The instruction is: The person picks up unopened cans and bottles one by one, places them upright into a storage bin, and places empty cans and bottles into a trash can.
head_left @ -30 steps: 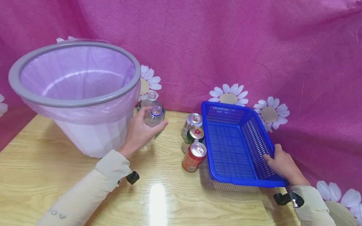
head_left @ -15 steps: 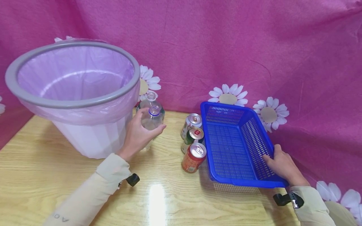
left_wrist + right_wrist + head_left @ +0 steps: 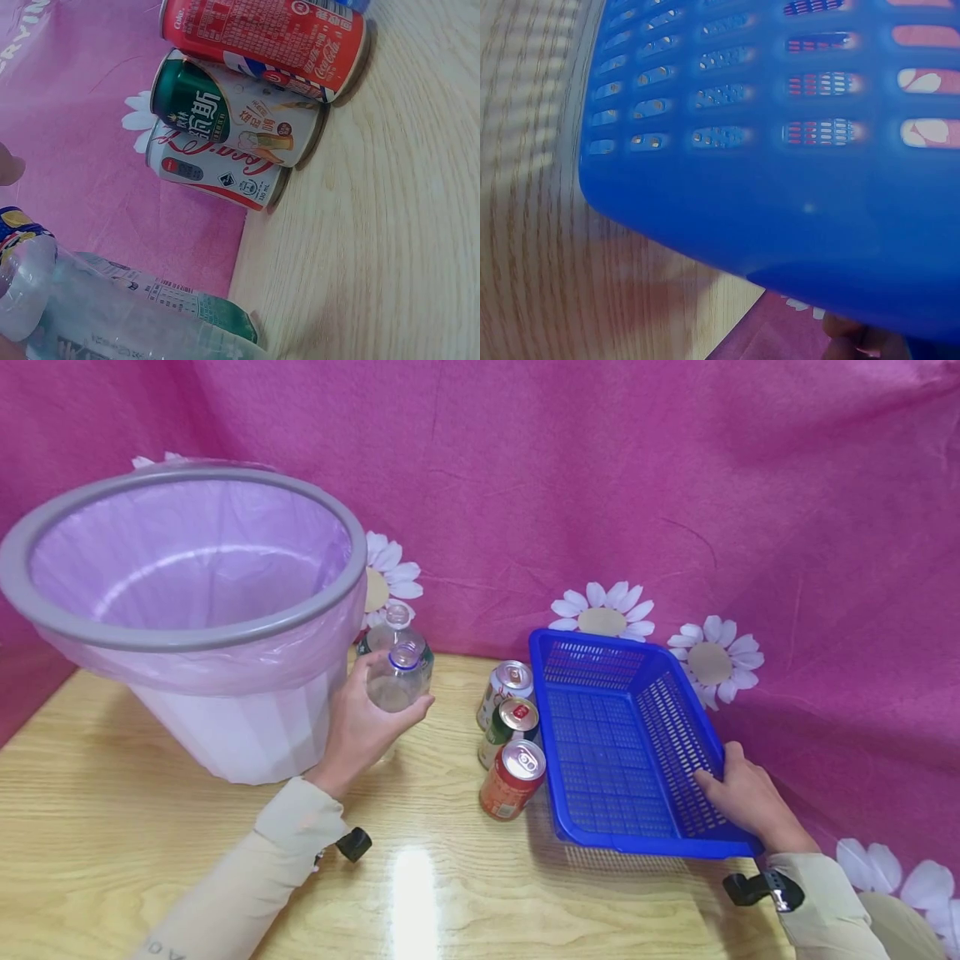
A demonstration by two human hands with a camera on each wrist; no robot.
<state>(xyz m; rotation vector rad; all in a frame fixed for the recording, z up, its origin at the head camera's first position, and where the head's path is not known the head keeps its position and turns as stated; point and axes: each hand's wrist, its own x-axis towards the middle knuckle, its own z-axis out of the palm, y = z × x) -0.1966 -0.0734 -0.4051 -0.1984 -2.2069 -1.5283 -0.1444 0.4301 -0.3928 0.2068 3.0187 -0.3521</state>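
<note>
My left hand is wrapped round a clear plastic bottle that has a blue ring at its open neck, thumb on the near right side. Just behind it stands a second clear bottle, largely hidden. The left wrist view shows the bottles at lower left. With my right hand I grip the right rim of a blue perforated basket, thumb inside and fingers outside. In the right wrist view, the basket wall fills most of the picture and a few fingers show below it.
Left of the bottles stands a white bin with a grey rim and purple liner. Three cans line the basket's left side: a red Coca-Cola can, a green-and-white can and a white Coca-Cola can. A pink floral cloth hangs behind.
My left hand and the clear bottle have shifted slightly left. The bin and other things also drift a little left in the view. My right hand keeps its hold on the basket.
</note>
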